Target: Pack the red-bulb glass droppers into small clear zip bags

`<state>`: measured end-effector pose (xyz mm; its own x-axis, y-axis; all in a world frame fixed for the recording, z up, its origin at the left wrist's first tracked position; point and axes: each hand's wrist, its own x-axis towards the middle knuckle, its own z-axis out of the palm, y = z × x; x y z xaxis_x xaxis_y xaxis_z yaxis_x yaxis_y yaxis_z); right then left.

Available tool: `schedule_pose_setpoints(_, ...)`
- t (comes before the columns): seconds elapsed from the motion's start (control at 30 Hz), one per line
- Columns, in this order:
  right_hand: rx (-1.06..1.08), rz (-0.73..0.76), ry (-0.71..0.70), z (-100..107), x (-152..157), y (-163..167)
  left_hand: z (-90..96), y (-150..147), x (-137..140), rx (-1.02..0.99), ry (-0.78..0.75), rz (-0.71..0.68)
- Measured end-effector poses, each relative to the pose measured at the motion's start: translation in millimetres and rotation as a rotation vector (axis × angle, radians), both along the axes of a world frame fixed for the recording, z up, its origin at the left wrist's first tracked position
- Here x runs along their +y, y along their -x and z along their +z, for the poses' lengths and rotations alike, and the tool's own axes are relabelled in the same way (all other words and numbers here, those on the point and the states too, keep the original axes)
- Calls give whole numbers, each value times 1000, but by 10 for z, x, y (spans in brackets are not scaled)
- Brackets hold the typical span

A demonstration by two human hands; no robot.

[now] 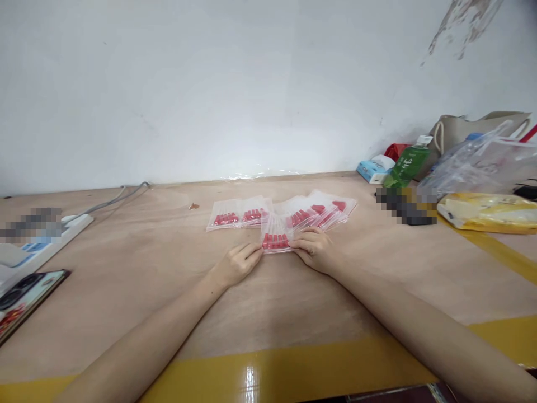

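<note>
A small clear zip bag (276, 225) with several red-ended pieces in a row lies in front of me on the table. My left hand (242, 262) pinches its lower left corner, fingers closed. At the opposite corner my right hand (314, 249) grips the bag's edge between thumb and fingers. Behind it to the left are more such bags (226, 214), laid side by side. On the right, an overlapping fan of similar bags (323, 210) lies just beyond my right hand. What the red-ended pieces are, I cannot make out.
A power strip (79, 224) with a grey cable and a phone (29, 299) lie at the left. Tissues (373, 169), a green bottle (409, 162), a plastic bag (482, 162) and a yellow packet (490, 212) crowd the right. Yellow tape (268, 369) runs along the table's front edge.
</note>
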<state>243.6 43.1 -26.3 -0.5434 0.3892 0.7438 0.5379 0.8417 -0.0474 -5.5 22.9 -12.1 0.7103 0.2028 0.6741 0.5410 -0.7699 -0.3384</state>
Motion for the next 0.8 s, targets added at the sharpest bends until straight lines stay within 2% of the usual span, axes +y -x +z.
schedule_pose_setpoints(0.2, -141, 38, -28, 81, -87, -109, 59, -61, -85, 122, -5, -104)
schedule_pose_setpoints(0.33, -176, 39, -60, 110, -142, -116, 69, -78, -151, 145, 62, -100)
schedule_pose_setpoints(0.5, -181, -12, -174, 136, -267, 153, 65, -72, -194, 103, 163, -43)
schedule_pose_setpoints(0.63, -228, -42, -243, 121, -333, 401, 54, -83, -207, 75, 175, -31)
schedule_pose_setpoints(0.8, -249, -14, -279, 109, -291, 491, 42, -87, -188, 42, 165, -51)
